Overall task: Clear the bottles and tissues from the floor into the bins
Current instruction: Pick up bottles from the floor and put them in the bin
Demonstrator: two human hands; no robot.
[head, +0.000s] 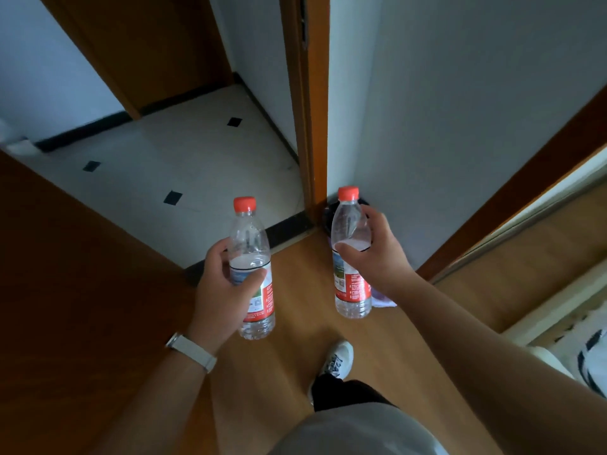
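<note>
Above the wood floor [295, 323], each hand grips one clear, red-capped bottle: left hand [223, 290], left bottle [254, 254]; right hand [377, 257], right bottle [348, 224]. Red-and-white label print illegible.

clear glossy plastic bottles [251, 251], smooth wood floor [295, 323]

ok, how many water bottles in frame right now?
2. The left water bottle is held upright in the left hand; the right water bottle is held upright in the right hand. Others may be hidden behind the arms.

Wood floor [295, 290] under tissue [382, 302], bin [327, 220]
</note>
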